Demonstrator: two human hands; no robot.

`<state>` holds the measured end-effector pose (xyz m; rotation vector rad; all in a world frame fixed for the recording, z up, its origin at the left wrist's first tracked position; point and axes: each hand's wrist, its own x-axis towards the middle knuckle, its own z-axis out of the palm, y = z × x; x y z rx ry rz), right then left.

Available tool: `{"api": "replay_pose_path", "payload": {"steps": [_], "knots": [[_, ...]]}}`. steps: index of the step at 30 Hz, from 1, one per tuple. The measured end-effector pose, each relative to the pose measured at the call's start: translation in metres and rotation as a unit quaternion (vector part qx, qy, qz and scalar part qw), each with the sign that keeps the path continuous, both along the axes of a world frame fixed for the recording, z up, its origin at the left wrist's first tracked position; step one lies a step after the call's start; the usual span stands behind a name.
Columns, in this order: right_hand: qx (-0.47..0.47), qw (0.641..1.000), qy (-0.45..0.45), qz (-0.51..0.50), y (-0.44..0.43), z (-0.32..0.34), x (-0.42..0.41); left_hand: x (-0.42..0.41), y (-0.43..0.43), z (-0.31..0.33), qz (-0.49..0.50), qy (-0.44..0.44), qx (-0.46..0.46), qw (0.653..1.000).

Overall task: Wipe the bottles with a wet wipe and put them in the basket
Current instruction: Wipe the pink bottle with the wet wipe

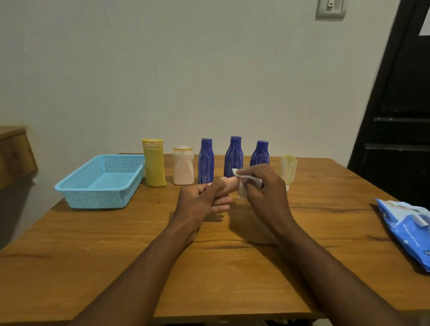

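Observation:
My left hand (201,201) grips a small pink bottle (229,183) held sideways above the table. My right hand (263,190) holds a white wet wipe (247,179) wrapped round the bottle's right end. Behind my hands, a row stands near the wall: a yellow bottle (154,162), a pale pink bottle (183,165), and three blue bottles (205,161) (234,156) (260,153). A pale yellow bottle (288,166) stands at the right of the row, partly hidden by my right hand. The light blue basket (83,187) sits at the back left with nothing in it.
A blue pack of wet wipes (421,235) lies at the table's right edge. The wooden table (113,259) stands against a pale wall. A dark door (408,98) is at the right, and a wooden ledge (1,149) at the left.

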<state>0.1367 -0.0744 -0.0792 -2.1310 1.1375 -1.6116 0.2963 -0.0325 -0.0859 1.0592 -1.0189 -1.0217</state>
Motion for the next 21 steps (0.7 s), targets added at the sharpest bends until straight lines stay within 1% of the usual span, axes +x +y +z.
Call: {"api": "replay_pose_path", "payload": {"steps": [8,15,17,19,21], "knots": [[0.101,0.99,-0.103,-0.002,-0.0046,-0.0022,-0.0033,0.0007,0.0005,0.0019,-0.014,0.047,0.013,0.999],[0.179,0.962,-0.197,0.063,-0.0024,0.0,-0.0053,0.0019,0.0004,0.0034,-0.041,0.117,0.025,0.992],[0.204,0.952,-0.213,0.079,-0.0006,-0.0003,-0.0039,0.0019,0.0006,0.0042,-0.048,0.138,0.026,0.989],[0.227,0.945,-0.217,0.087,0.0002,-0.0013,-0.0015,0.0018,0.0008,0.0043,-0.052,0.131,0.028,0.99],[0.239,0.942,-0.222,0.084,0.0005,-0.0015,-0.0005,0.0007,0.0023,0.0045,-0.054,0.082,0.031,0.995]]}}
